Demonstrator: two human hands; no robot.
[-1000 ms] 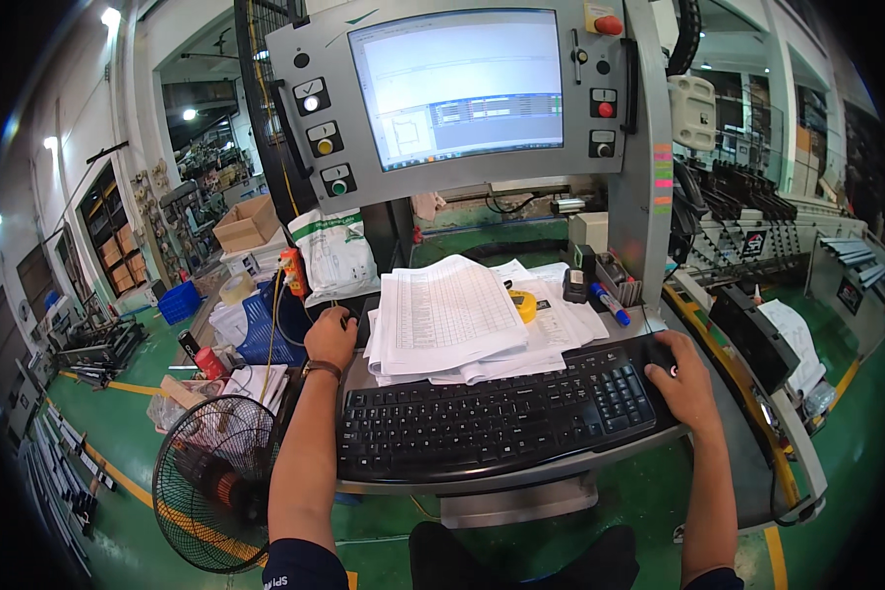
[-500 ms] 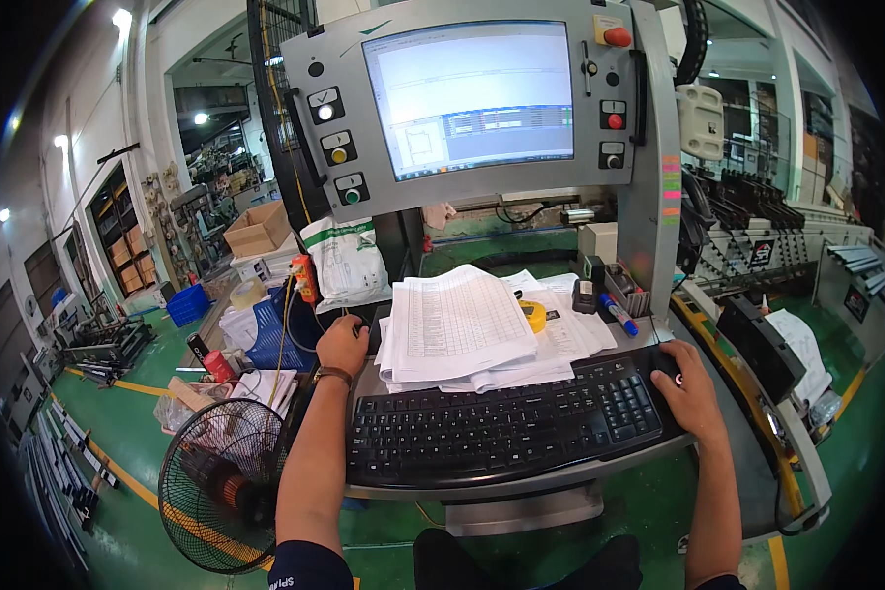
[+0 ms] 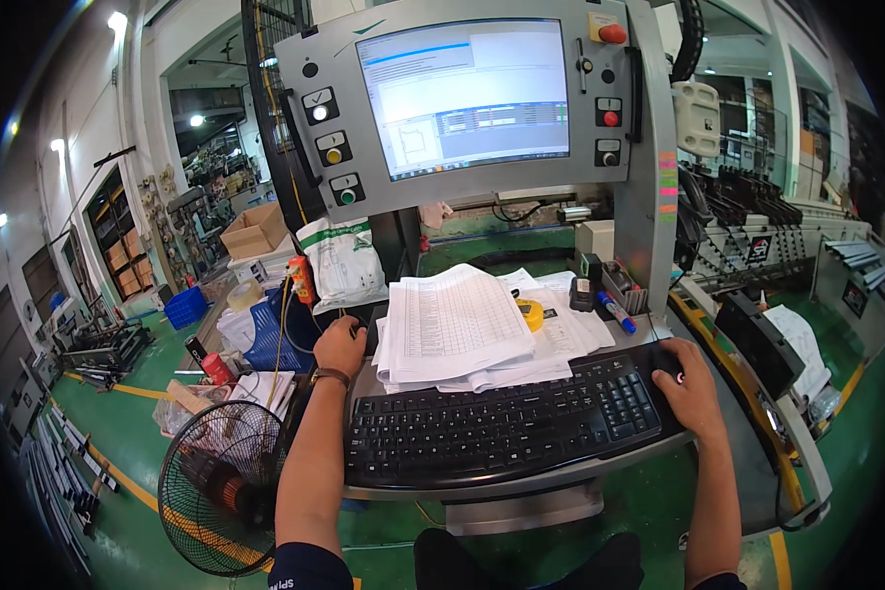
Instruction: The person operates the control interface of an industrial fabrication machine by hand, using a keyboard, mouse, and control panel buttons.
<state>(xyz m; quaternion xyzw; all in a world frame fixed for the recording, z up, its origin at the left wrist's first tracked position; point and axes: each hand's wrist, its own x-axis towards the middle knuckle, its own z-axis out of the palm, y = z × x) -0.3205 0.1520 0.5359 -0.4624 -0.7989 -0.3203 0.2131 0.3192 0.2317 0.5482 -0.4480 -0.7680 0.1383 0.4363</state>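
My right hand curls over a black computer mouse, just right of the keyboard. My left hand, with a band at its wrist, is closed at the left edge of the console shelf, left of the papers; its fingertips are hidden, and a dark part shows by the thumb. Between my forearms lies a black keyboard. Printed table sheets are stacked behind it and overlap its upper edge. Above, a grey control panel holds a lit screen with a list window at its upper left.
A yellow tape measure, a blue marker and a small black box are around the papers. A white bag stands behind my left hand. At lower left is a wire-caged fan. A red emergency button tops the panel.
On the screen, a window with a blue highlighted row has appeared at the upper left. Both hands stay in place; the view has shifted very slightly.
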